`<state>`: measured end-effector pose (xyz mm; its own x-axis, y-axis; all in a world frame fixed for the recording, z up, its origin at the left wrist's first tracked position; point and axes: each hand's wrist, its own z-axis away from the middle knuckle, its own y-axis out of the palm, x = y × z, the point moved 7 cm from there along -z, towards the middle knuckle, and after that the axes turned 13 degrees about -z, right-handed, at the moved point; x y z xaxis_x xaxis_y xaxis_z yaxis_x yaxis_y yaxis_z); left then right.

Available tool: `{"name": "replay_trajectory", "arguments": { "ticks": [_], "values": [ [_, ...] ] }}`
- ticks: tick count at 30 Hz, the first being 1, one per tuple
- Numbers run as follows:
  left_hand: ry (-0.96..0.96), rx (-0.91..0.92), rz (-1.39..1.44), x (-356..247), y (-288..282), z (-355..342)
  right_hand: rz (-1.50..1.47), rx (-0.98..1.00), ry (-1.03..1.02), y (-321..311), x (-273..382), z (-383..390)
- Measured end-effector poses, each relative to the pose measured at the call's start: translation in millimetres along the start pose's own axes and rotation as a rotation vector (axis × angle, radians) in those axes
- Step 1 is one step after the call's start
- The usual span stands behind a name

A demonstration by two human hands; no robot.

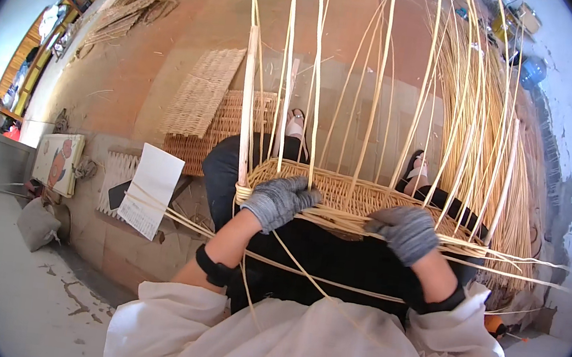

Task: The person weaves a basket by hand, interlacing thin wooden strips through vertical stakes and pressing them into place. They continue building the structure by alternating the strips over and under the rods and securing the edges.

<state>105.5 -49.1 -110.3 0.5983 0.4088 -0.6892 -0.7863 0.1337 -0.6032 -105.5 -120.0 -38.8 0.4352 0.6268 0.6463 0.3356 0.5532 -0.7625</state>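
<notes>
A half-woven wicker basket (362, 196) rests across my lap, its low woven side towards me and long pale stakes standing up all round. My left hand (281, 203), in a grey knit glove, grips the near edge by the left corner, its fingertips against an upright stake (316, 82). Further right along the same edge, my right hand (406, 232), gloved alike, is closed on the woven rods; its fingertips are partly hidden. Loose weaving rods (330, 282) trail from the basket to both sides and over my lap. A thicker stick (248, 95) stands at the left corner.
A large bundle of long rods (514, 178) lies on the right. Woven panels (200, 93) lie on the floor ahead to the left, near a white sheet of paper (150, 190) and a dark flat object (118, 194). A blue water bottle (532, 71) stands far right.
</notes>
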Motion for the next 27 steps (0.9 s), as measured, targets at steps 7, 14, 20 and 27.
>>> {"name": "replay_trajectory", "arguments": {
  "ticks": [7, 14, 20, 27],
  "values": [
    [-0.041, -0.030, -0.148, -3.6, 3.1, 2.5, 0.207, -1.045, 0.293, -156.3, -33.1, 15.7],
    [-0.025, -0.198, -0.386, -14.1, -3.5, 2.1, -1.018, -0.579, 0.074, -60.7, -2.3, -73.4],
    [-0.091, -0.177, -0.337, -13.3, -5.8, 3.9, -0.059, -0.705, -0.034, -33.4, 64.1, -165.1],
    [-0.182, -0.046, -0.294, -19.5, -15.3, -2.1, 0.035, -0.594, 0.165, -56.7, 57.5, -14.5]
  ]
}}
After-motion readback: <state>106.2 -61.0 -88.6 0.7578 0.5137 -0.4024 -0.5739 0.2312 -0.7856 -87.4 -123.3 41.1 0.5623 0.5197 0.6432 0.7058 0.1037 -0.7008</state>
